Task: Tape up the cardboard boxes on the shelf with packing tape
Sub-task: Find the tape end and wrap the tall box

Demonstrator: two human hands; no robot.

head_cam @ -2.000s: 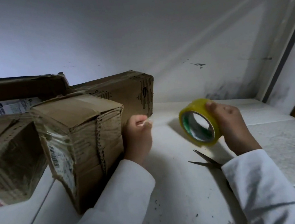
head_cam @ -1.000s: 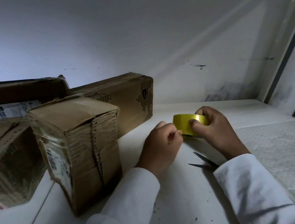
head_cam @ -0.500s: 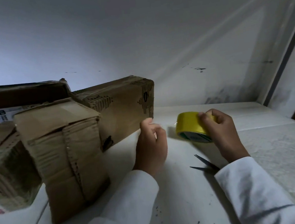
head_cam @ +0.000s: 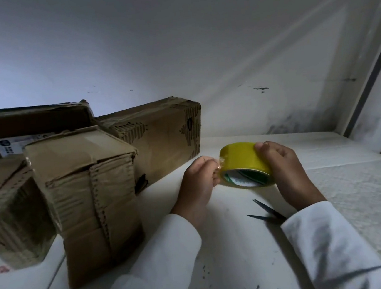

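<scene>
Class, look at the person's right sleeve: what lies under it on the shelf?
Scissors: two dark blades poke out, spread open, from under the right sleeve on the white shelf. Their handles are covered by the sleeve.

We read this as a storage nook or stockroom shelf: worn cardboard boxes crowd the left of the frame on a scuffed white shelf, with bare stained white walls above.
</scene>
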